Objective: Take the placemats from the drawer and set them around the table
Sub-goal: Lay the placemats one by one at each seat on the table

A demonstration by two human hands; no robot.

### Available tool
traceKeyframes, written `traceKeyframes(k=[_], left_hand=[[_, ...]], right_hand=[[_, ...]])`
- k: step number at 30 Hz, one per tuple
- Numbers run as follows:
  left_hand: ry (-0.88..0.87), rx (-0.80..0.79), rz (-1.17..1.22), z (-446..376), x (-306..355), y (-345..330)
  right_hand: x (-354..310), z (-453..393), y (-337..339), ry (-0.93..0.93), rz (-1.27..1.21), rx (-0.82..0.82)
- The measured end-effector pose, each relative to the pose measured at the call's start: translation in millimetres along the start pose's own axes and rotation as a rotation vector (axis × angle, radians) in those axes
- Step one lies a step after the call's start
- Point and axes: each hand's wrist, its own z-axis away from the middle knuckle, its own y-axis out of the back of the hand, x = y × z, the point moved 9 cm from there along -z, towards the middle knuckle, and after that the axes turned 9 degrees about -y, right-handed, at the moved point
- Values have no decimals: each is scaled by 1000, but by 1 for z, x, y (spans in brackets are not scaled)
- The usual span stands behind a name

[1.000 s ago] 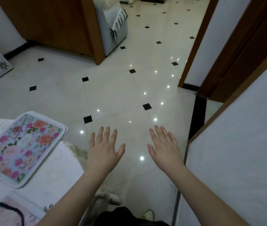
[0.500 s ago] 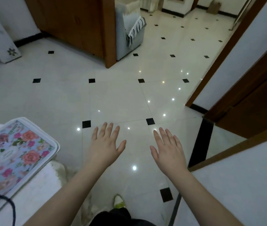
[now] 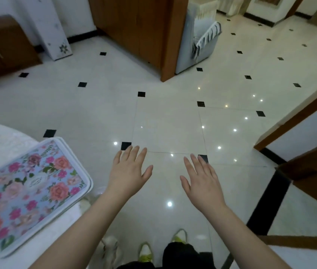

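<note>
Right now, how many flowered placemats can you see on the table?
1. The blue rectangular placemat with pink and orange flowers lies on the white-covered table at lower left, one corner past its edge. A second white rim peeks out beneath, so another may be stacked under it.

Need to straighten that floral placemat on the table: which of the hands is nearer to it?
Left. The left hand hovers open over the floor just right of the floral placemat; the right hand is farther right, beyond the left.

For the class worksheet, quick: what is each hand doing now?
Left hand: open, fingers straight, holding nothing.
Right hand: open, fingers straight, holding nothing.
</note>
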Motion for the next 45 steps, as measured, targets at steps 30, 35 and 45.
traceKeyframes(k=[30,35,45], left_hand=[[826,-7,37,29,-233,-8],[948,45,83,57,-274,-6],[1191,9,120,135,-313,-23]], right_hand=[[-261,-231,-50,838,-109,-162],[-343,-222,-57,982,-60,-187],[-469,-174,-67,1276,-19,-252]])
